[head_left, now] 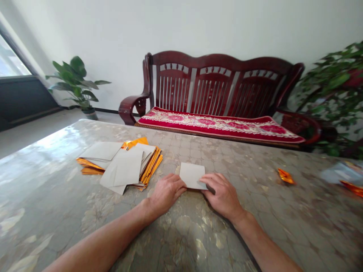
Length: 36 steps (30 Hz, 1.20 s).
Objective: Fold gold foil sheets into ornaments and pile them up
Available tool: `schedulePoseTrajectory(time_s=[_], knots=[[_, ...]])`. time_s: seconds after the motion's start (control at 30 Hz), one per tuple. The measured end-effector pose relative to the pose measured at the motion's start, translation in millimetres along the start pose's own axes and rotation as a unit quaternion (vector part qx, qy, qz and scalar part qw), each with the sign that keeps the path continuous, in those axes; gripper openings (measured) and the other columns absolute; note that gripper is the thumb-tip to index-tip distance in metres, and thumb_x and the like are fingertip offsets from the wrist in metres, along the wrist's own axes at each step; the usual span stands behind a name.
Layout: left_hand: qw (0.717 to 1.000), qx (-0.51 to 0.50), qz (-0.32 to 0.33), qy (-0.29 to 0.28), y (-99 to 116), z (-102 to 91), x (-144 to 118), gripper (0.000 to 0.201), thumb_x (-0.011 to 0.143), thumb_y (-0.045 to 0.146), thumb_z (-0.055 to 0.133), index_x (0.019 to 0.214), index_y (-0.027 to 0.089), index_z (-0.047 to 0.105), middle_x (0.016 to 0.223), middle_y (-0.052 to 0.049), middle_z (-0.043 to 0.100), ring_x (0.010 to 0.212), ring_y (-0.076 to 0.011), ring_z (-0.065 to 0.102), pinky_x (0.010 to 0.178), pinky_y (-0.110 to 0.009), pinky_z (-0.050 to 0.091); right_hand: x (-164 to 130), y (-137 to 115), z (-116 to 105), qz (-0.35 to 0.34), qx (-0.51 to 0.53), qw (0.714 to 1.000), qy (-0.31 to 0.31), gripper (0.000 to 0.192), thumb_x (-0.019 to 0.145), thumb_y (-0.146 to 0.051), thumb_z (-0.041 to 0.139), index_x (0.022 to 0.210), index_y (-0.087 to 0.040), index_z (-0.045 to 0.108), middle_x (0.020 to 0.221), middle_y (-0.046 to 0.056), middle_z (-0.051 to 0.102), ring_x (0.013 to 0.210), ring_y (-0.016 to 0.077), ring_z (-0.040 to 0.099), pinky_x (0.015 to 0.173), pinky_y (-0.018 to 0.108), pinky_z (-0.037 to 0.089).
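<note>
A wooden bench (221, 88) with a red cushion stood against the wall behind the marbled table (255, 211). On the table, left of the hands, lay a loose stack of gold-backed sheets (121, 166) (grey sides up). The left hand (166, 192) and right hand (222, 194) both pressed, fingers curled, on the near edge of one small grey sheet (193, 175) lying flat between them. A folded gold piece (286, 176) sat well apart, to the right.
</note>
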<state>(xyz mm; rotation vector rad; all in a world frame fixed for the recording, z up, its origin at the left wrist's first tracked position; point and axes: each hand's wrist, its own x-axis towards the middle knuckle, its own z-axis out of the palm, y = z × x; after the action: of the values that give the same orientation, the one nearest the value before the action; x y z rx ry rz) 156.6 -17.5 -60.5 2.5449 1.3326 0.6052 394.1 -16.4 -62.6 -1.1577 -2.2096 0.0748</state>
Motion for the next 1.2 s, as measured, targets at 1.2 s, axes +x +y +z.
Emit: schedulePoseTrajectory(time_s=[1.2], knots=[[0.997, -0.061, -0.041, -0.014, -4, 2.0, 8, 0.018, 0.095, 0.027, 0.055, 0.094, 0.023, 0.072, 0.091, -0.001, 0.07, 0.091, -0.0175, 0.065, 0.083, -0.026, 0.047, 7, 17, -12, 0.079, 0.038, 0.982, -0.17, 0.018, 0.088, -0.025, 0.062, 0.071, -0.022, 0.067, 0.074, -0.001, 0.067, 0.074, 0.0157, 0.057, 0.069, 0.028, 0.04]])
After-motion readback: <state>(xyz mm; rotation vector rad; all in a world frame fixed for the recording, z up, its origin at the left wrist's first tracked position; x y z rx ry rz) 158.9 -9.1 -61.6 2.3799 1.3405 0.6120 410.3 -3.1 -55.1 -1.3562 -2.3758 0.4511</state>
